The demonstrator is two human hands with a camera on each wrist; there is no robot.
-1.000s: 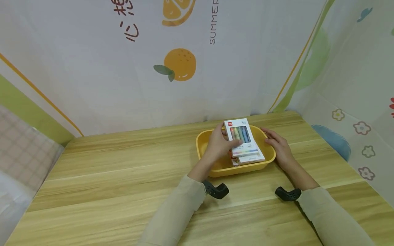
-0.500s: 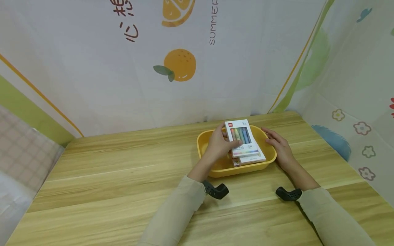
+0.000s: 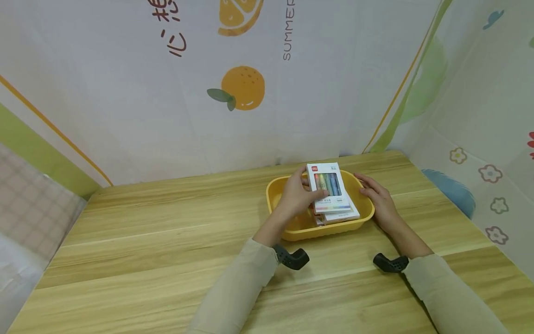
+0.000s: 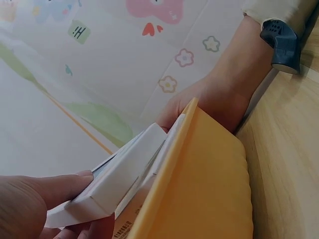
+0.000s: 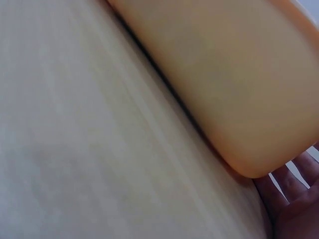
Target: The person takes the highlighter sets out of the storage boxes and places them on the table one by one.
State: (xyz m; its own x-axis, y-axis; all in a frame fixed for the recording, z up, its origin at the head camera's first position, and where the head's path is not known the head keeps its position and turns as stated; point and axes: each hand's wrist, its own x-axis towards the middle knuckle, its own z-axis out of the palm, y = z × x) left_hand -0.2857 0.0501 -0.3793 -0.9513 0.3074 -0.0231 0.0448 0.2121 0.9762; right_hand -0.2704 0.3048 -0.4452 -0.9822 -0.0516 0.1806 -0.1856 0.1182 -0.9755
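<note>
A white box of colored crayons (image 3: 328, 188) with a clear window is held by my left hand (image 3: 297, 194), thumb on its front face and fingers round its left edge. It leans tilted over another white box (image 3: 342, 215) lying in the yellow basket (image 3: 325, 232). In the left wrist view, the thumb presses on the held crayon box (image 4: 107, 191), with fingertips beneath it. My right hand (image 3: 380, 202) holds the right end of the basket, thumb at the rim. In the right wrist view, the fingers (image 5: 289, 184) lie against the basket's outer wall (image 5: 239, 89).
The basket stands on a wood-grain table (image 3: 158, 241), near its back edge. Behind it hangs a white printed curtain (image 3: 167, 116), and another flowered sheet (image 3: 479, 139) is at the right. Each wrist wears a black camera mount.
The crayon box in my left hand has shifted very slightly right and turned a little more upright. My right hand stays at the basket's end.
</note>
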